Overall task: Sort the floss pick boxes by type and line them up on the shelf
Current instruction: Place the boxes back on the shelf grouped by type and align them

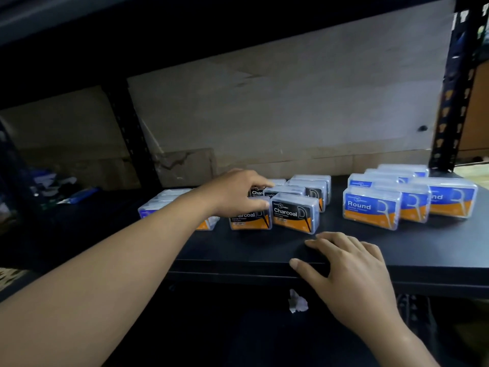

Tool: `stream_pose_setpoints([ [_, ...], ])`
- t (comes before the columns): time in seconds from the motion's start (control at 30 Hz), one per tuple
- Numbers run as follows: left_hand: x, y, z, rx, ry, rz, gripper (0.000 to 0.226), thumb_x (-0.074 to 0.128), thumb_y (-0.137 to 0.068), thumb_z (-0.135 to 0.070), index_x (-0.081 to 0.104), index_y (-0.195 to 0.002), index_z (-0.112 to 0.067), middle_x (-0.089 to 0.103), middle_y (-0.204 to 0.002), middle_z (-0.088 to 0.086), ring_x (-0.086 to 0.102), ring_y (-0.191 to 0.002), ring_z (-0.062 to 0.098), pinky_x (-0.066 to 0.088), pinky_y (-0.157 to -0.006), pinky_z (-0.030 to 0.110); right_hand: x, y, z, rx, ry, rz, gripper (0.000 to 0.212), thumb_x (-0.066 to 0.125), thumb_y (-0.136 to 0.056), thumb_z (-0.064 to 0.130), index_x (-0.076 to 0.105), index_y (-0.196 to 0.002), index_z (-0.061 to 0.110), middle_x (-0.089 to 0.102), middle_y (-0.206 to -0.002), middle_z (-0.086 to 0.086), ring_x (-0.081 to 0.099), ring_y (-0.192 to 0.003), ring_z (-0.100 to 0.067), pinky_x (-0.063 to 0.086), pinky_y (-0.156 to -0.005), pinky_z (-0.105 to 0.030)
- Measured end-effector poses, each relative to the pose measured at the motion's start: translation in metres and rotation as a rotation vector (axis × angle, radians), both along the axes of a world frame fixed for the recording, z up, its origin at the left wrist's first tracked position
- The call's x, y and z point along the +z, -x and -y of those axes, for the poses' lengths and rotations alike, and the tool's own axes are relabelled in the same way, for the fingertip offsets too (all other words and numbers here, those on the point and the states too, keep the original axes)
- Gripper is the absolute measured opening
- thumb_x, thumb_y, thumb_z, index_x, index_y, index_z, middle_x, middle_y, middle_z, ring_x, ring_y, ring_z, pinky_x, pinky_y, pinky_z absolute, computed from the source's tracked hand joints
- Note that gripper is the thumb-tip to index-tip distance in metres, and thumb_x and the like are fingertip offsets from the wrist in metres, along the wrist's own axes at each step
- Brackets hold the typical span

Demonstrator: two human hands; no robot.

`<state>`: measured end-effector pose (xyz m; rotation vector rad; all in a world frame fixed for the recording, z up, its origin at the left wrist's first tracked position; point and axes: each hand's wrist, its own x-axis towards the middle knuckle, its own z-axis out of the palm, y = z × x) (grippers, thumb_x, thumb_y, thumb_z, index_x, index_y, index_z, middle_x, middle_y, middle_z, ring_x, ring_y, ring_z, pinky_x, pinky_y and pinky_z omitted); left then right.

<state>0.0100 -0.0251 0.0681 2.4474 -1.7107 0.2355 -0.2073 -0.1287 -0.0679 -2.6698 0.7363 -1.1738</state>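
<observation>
Pinching Charcoal box (256, 192), left hand (235, 193).

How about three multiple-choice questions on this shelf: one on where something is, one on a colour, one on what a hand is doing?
1. Where do the Round boxes stand from the Charcoal boxes? A to their right; B to their left; C stacked on them.
2. The Charcoal labels are: A green and white; B black and orange; C red and yellow.
3. The right hand: A grips a box; B makes a fist in the air; C rests flat on the shelf edge.
Answers: 1 A, the blue Round group sits at the right end. 2 B, black above orange shows on the front boxes. 3 C, its fingers lie straight, holding nothing.
</observation>
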Motion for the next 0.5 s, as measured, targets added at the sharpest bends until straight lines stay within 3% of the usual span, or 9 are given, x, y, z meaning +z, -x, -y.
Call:
stream_pose_setpoints([
  [0.13, -0.013, 0.009, 0.022, -0.068, -0.016, 0.003, 0.051, 0.065, -0.089, -0.050, 0.057, -0.137, -0.034, 0.056, -0.139, -0.010, 0.046, -0.127, 0.016, 0.037, -0.109, 0.039, 0.000, 0.002, 0.000, 0.015, 0.000, 0.001, 0.051, 0.047, -0.079, 0.072, 0.074, -0.098, 0.034, 0.066, -0.104, 0.016, 0.062, -0.103, -0.009, 0.033, -0.090, -0.029],
  [0.27, -0.022, 0.010, 0.030, -0.084, 0.066, 0.033, 0.041, 0.066, -0.088, -0.051, 0.067, -0.124, -0.032, 0.062, -0.128, -0.015, 0.046, -0.121, 0.012, 0.038, -0.105, 0.046, 0.000, 0.003, -0.001, 0.021, -0.004, -0.001, 0.049, 0.048, -0.079, 0.071, 0.073, -0.098, 0.034, 0.066, -0.104, 0.016, 0.062, -0.103, -0.009, 0.034, -0.089, -0.029],
  [0.43, -0.023, 0.021, 0.036, -0.106, 0.118, 0.153, 0.035, 0.065, -0.088, -0.054, 0.070, -0.110, -0.027, 0.065, -0.114, -0.014, 0.046, -0.116, 0.009, 0.029, -0.086, 0.032, -0.001, 0.002, 0.001, 0.021, -0.013, -0.006, 0.048, 0.050, -0.080, 0.072, 0.073, -0.099, 0.035, 0.067, -0.107, 0.016, 0.061, -0.105, -0.008, 0.031, -0.092, -0.027],
  [0.5, -0.023, 0.022, 0.038, -0.117, 0.120, 0.138, 0.033, 0.066, -0.088, -0.052, 0.070, -0.111, -0.027, 0.066, -0.112, -0.014, 0.047, -0.113, 0.009, 0.028, -0.085, 0.032, -0.001, 0.002, 0.000, 0.024, -0.014, -0.012, 0.049, 0.048, -0.080, 0.072, 0.073, -0.100, 0.035, 0.067, -0.108, 0.016, 0.061, -0.105, -0.008, 0.031, -0.092, -0.027],
])
